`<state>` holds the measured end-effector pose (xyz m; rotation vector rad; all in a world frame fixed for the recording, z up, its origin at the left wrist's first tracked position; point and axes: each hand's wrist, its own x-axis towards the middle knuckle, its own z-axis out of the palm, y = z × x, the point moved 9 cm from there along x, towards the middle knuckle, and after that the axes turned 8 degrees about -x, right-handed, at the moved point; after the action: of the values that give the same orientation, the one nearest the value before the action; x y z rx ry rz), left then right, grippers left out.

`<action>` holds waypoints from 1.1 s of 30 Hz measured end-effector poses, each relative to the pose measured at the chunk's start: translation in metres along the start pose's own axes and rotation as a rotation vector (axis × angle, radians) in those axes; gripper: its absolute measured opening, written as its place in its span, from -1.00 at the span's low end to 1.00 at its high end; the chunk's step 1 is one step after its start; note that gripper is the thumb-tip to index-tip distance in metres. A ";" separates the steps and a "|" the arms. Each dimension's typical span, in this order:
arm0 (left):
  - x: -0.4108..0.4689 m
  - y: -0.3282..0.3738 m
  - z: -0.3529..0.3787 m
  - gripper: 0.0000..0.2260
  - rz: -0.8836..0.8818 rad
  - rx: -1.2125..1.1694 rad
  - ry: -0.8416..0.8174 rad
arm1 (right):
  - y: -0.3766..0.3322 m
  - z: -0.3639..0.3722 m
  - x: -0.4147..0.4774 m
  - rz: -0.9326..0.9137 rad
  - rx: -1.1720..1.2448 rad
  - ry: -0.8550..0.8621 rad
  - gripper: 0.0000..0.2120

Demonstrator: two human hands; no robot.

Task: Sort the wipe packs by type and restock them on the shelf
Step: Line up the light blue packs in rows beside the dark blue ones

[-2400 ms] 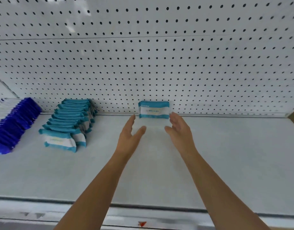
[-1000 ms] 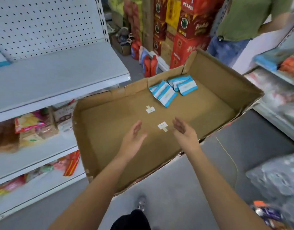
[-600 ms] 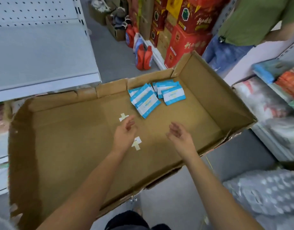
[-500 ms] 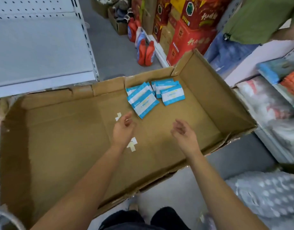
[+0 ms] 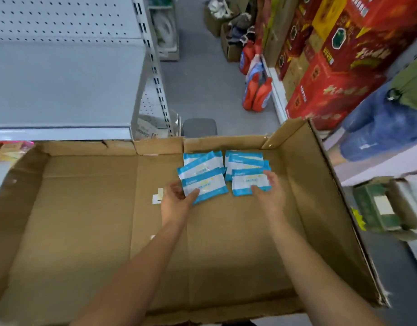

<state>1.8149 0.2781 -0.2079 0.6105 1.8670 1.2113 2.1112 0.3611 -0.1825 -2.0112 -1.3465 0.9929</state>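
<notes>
Your left hand (image 5: pixel 175 202) gripped the near-left wipe pack (image 5: pixel 206 188), thumb over its near-left corner and fingers at its left edge. Your right hand (image 5: pixel 271 192) gripped the near-right wipe pack (image 5: pixel 247 183), thumb on the near edge and fingers curled round the right side. Whether either pack had left the box floor could not be told.

Step in hand, as judged: taking the next packs out of the box for restocking. Every pack in sight was the same white-and-teal kind, so this pickup seemed to need no sorting. The next move called for lifting both packs off those they overlapped, then carrying them far and left to the shelf.

The cardboard box (image 5: pixel 320 189) was wide, shallow and open-topped. The remaining wipe packs (image 5: pixel 200 162) lay in two small overlapping heaps against its far wall, right of centre, touching the two you held. The overlaps hid the count. Tape scraps (image 5: pixel 158 196) sat on the box floor just left of your left hand.

The shelf (image 5: pixel 61 85), a grey board under pegboard, stood far left beyond the box.
</notes>
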 end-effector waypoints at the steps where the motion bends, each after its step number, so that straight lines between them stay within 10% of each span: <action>1: 0.000 -0.002 0.001 -0.56 -0.005 0.059 0.028 | 0.003 -0.006 0.009 0.016 -0.022 0.014 -0.40; 6: 0.003 -0.004 0.003 -0.69 -0.004 0.309 0.119 | 0.018 -0.013 0.030 0.126 -0.071 -0.091 -0.10; 13: 0.002 -0.002 -0.022 -0.83 -0.014 0.105 0.141 | 0.023 -0.005 0.021 0.139 0.119 -0.201 -0.79; 33: -0.081 0.022 -0.346 -0.81 0.204 -0.360 0.247 | -0.184 0.159 -0.190 -0.338 0.196 -0.547 -0.88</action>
<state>1.5717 0.0493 -0.0850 0.4755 1.7491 1.7766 1.8375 0.2559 -0.0851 -1.3515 -1.7119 1.5019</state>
